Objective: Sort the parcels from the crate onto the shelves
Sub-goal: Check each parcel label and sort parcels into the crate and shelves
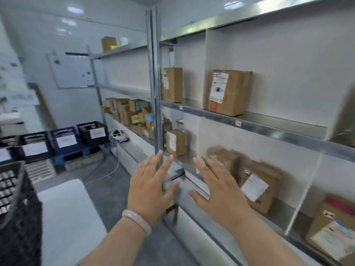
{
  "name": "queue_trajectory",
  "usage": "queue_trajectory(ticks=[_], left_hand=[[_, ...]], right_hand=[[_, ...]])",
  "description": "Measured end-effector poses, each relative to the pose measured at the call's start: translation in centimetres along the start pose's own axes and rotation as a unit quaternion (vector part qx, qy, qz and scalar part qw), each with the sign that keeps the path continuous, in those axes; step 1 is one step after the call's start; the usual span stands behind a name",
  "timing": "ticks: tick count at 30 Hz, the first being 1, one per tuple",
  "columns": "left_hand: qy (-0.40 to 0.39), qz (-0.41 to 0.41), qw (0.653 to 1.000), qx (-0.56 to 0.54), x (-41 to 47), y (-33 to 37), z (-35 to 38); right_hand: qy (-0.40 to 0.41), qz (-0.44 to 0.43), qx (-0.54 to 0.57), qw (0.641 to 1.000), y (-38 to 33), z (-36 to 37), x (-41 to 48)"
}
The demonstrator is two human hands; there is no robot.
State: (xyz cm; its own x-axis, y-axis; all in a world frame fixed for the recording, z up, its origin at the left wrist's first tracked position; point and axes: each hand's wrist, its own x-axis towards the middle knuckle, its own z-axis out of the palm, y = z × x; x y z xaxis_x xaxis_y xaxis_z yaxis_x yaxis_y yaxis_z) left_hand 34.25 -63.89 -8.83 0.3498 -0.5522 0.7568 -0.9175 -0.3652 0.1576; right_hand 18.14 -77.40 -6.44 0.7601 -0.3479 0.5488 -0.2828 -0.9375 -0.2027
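Facing the shelves (249,124), I have my left hand (151,189) and right hand (221,194) raised apart, fingers (166,165) straight and spread, empty; cardboard parcels (230,93) stand in the compartments

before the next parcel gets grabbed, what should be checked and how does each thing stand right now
1. Left hand free: ok, open, holding nothing.
2. Right hand free: ok, open, holding nothing.
3. Black crate nearby: ok, at lower left.
4. Parcels left in it: cannot tell.
5. Room on middle shelf: ok, bare metal beside the labelled box.
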Motion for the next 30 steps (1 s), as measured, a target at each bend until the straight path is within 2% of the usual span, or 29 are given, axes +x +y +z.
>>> queue_trajectory(ticks=[7,13,22,30], left_hand=[[-0.022,-0.135,0.981,0.139,-10.3,-17.0,-14.0],[-0.013,-0.248,0.944,0.215,-18.9,-25.2,-23.8],[-0.013,-0.388,0.883,0.264,-28.6,-33.3,-32.0],[-0.035,-0.495,0.821,0.281,-32.4,-44.2,-36.1]], right_hand=[[-0.063,-0.15,0.109,0.981,-20.2,11.1,4.5],[-0.12,-0.253,0.165,0.946,-35.4,17.3,5.2],[-0.177,-0.358,0.257,0.88,-51.4,23.8,6.2],[-0.215,-0.423,0.289,0.832,-62.5,31.0,10.5]])
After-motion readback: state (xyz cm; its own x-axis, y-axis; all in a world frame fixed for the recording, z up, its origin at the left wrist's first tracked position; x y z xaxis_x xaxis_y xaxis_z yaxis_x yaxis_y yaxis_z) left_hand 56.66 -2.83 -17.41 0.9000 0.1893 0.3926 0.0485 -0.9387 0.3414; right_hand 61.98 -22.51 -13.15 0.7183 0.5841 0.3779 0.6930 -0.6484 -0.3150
